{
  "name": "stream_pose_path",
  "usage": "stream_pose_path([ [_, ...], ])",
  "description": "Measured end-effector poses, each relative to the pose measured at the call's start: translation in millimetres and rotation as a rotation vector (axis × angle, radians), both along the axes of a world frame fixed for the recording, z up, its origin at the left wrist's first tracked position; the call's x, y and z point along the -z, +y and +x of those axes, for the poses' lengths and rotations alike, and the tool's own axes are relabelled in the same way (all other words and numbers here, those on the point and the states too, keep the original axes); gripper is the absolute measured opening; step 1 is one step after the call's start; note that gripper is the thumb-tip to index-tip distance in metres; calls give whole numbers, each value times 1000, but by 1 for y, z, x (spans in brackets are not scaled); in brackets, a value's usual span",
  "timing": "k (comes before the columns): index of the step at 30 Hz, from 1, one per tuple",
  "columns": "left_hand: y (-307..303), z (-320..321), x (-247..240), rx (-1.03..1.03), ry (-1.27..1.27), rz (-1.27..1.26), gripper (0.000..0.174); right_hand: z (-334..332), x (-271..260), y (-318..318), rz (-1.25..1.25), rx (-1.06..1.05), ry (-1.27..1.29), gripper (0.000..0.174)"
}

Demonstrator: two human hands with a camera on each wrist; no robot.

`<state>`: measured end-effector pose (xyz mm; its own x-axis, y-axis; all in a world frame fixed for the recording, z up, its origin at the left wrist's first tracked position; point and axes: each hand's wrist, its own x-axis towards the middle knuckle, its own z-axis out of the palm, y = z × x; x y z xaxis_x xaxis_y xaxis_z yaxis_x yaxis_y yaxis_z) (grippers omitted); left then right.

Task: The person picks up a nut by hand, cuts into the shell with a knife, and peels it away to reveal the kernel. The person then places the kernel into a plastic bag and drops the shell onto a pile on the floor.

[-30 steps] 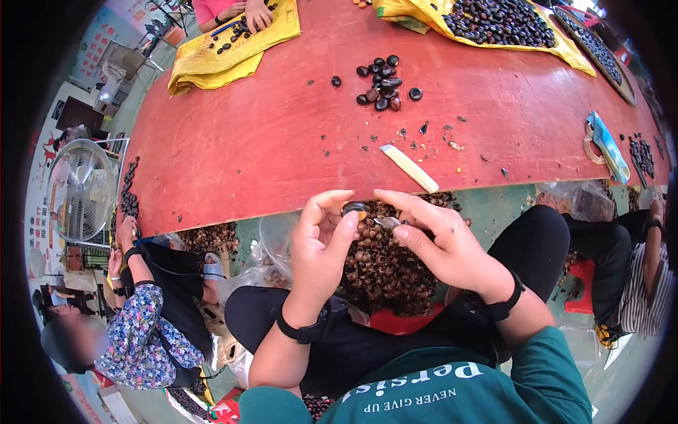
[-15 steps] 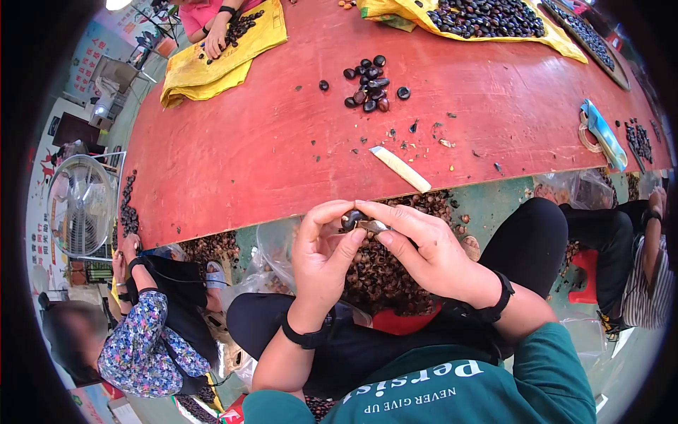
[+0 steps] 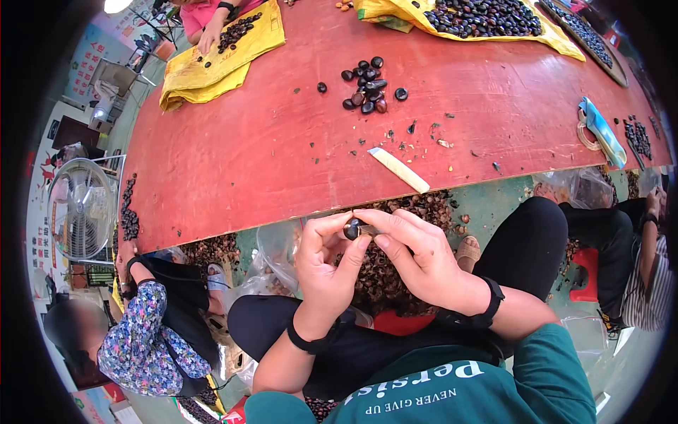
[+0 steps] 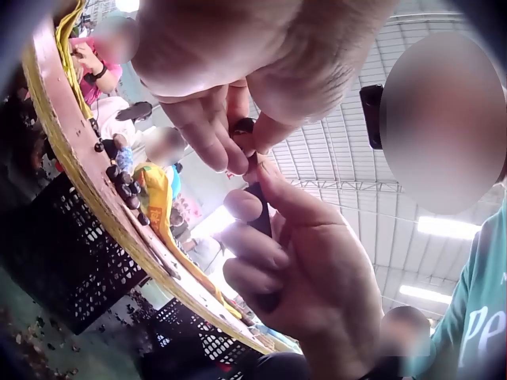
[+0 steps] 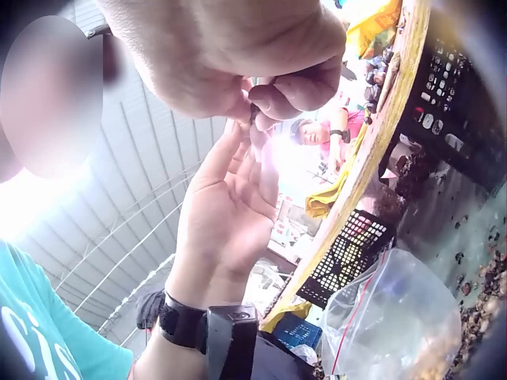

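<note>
In the head view a dark, glossy nut (image 3: 352, 230) is pinched between the thumb and forefinger of my left hand (image 3: 326, 263). My right hand (image 3: 428, 260) meets it from the right, thumb and fingers curled round a small blade (image 3: 369, 230) that touches the nut. A dark handle (image 4: 261, 207) shows inside the right hand (image 4: 317, 261) in the left wrist view. Both hands are just off the table's near edge, above a heap of brown shells (image 3: 388, 283). Fingers hide part of the nut and blade.
On the red table (image 3: 268, 155) lie a cream-coloured strip (image 3: 399, 170), a cluster of dark nuts (image 3: 367, 92), yellow sacks (image 3: 212, 74) with nuts and a blue-wrapped item (image 3: 602, 133). People sit left, right and across. Black crates (image 5: 348, 253) stand below the edge.
The blade has come against the nut, and both hands have shifted slightly down in view. Across the table, the person in pink has moved a hand over the nuts on the sack.
</note>
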<state>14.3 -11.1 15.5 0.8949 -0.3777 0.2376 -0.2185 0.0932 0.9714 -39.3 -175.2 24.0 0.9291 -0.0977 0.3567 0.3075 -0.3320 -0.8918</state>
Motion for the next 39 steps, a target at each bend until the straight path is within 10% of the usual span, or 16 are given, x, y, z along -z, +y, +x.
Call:
stream_pose_path([
  [13, 10, 5, -34, 241, 211, 278, 25, 0, -4, -4, -55, -45, 178, 36],
  [17, 6, -13, -26, 438, 290, 355, 21, 23, 3, -27, 302, 97, 141, 32],
  [25, 15, 17, -14, 162, 588, -187, 31, 11, -7, -23, -42, -70, 127, 36],
  [39, 10, 12, -8, 86, 239, 101, 30, 7, -5, -16, -192, -104, 79, 50],
])
